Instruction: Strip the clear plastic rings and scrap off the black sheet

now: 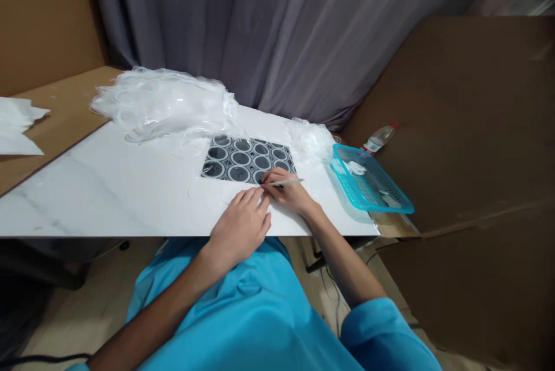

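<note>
A dark sheet with rows of pale-ringed circles [240, 158] lies flat on the white table [143, 186]. At its lower right edge my right hand [284, 189] is closed around a thin, pale, pen-like tool [284, 182], which points out to the right. My left hand [243, 218] rests at the table's front edge, just below the sheet, with its fingertips close to those of my right hand. Its fingers lie nearly flat and side by side, and I see nothing held under them.
Clear plastic bags [169, 105] are heaped behind the sheet on the left, with a smaller pile [312, 140] on the right. A blue basket [359, 195] holds white items; a bottle [378, 140] leans behind it. White sheets [17, 128] lie far left.
</note>
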Action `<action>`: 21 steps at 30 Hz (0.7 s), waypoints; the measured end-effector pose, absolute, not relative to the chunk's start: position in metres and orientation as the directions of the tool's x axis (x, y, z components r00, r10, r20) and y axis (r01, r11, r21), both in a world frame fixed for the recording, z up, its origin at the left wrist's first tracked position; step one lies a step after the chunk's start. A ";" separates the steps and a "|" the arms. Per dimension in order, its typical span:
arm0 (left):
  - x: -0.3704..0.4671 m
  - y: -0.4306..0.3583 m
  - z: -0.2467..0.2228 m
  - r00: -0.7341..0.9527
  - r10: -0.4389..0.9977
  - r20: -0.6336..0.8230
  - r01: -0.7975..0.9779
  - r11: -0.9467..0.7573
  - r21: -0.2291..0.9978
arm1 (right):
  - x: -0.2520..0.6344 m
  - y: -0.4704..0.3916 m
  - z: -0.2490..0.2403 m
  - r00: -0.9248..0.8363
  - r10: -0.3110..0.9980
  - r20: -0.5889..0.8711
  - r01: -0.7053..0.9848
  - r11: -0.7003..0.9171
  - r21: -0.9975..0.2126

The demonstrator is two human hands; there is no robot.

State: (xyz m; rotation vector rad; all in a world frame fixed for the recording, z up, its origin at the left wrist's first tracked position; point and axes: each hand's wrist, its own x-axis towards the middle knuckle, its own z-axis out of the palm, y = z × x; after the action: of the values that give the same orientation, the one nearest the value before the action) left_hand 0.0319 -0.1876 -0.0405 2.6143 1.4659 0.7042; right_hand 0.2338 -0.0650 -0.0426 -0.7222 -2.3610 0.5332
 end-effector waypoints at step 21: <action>0.032 -0.190 -0.043 0.441 0.814 0.377 0.796 -0.549 0.256 | 0.234 -0.054 -0.049 -0.539 0.785 0.306 0.291 0.514 -0.807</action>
State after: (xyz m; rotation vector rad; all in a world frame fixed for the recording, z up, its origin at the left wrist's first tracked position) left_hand 0.0318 -0.1900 -0.0435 2.6324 1.4711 0.7235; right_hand 0.2344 -0.0536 -0.0490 -0.8742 -2.0784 0.9367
